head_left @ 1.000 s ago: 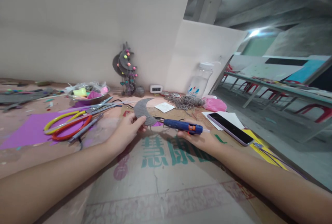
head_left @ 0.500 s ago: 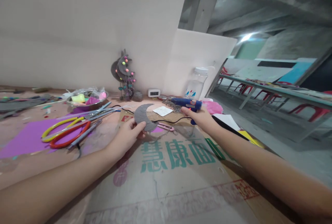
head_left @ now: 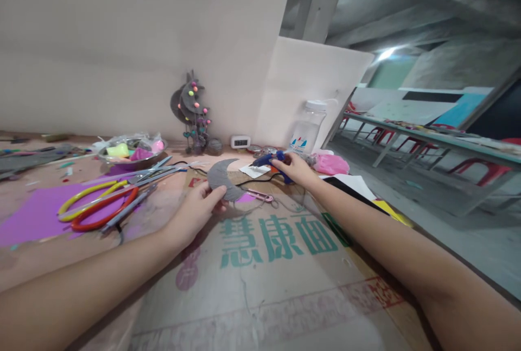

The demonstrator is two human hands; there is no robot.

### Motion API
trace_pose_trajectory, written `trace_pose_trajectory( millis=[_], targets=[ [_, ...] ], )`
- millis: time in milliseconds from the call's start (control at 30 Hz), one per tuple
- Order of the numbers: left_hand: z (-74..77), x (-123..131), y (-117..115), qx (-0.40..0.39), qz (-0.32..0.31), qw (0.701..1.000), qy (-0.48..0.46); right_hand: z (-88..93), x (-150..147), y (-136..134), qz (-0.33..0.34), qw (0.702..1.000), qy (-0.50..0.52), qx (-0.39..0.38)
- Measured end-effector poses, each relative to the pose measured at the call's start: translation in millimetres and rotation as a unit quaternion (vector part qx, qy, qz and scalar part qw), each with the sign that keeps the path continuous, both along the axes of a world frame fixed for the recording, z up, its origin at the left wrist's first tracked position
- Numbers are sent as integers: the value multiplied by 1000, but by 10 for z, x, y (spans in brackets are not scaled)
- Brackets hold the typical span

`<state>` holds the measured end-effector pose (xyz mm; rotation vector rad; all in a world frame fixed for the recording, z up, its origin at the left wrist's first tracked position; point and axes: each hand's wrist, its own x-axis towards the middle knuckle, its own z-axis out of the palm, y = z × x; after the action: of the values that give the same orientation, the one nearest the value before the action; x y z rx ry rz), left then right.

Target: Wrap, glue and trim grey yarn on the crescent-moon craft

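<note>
A grey crescent moon cutout [head_left: 220, 174] is pinched at its lower edge by my left hand [head_left: 199, 204], thumb on top. My right hand [head_left: 297, 169] is closed around a blue hot glue gun [head_left: 266, 159], whose nozzle points left over a small white square [head_left: 254, 171]. The gun's black cord runs left behind the moon. Just right of the moon lies a pink utility knife [head_left: 260, 195], with a grey strand of yarn near it. A finished-looking grey moon ornament with coloured balls [head_left: 193, 107] stands against the white board.
Scissors with yellow and red handles [head_left: 95, 204] lie on purple sheets [head_left: 36, 212] at left, near a metal bowl [head_left: 152, 162] of coloured pieces. A white timer [head_left: 240, 141], a water bottle [head_left: 306, 128] and pink material [head_left: 331, 164] stand behind. Printed cardboard [head_left: 285, 286] covers the front.
My right hand has moved left and slightly down with the glue gun, bringing its nozzle over the white square and closer to the moon. My left hand keeps hold of the moon.
</note>
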<state>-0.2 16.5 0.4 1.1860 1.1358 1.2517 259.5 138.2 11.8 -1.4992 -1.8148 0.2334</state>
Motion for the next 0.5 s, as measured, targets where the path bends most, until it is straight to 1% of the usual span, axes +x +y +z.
trace_pose_trajectory(
  millis=[67, 133, 167, 200, 233, 300, 333, 367, 400, 433, 500],
  targets=[
    [28, 2, -16, -7, 13, 1000, -10, 61, 39, -132, -27, 997, 18, 67],
    [57, 4, -36, -11, 19, 1000, -13, 125, 22, -322, -28, 991, 22, 129],
    [68, 5, -45, -13, 22, 1000, -13, 150, -15, -433, 7, 987, 3, 160],
    [74, 6, -52, -17, 26, 999, -15, 166, -71, -549, 61, 985, -36, 159],
    [75, 5, -56, -22, 30, 999, -18, 171, -143, -664, 115, 980, -87, 137],
    [61, 2, -50, -25, 37, 999, -27, 145, -316, -873, 198, 955, -194, 104],
    [48, -3, -42, -21, 37, 999, -31, 117, -406, -958, 235, 934, -240, 119],
    [34, -8, -33, -14, 34, 999, -32, 83, -490, -1025, 264, 911, -281, 144],
    [19, -15, -23, -5, 29, 999, -30, 46, -565, -1075, 279, 893, -312, 165],
    [5, -22, -14, 5, 25, 999, -27, 11, -629, -1109, 288, 880, -334, 179],
    [-17, -37, -2, 15, 23, 999, -21, -43, -724, -1145, 299, 865, -355, 191]
  ],
)
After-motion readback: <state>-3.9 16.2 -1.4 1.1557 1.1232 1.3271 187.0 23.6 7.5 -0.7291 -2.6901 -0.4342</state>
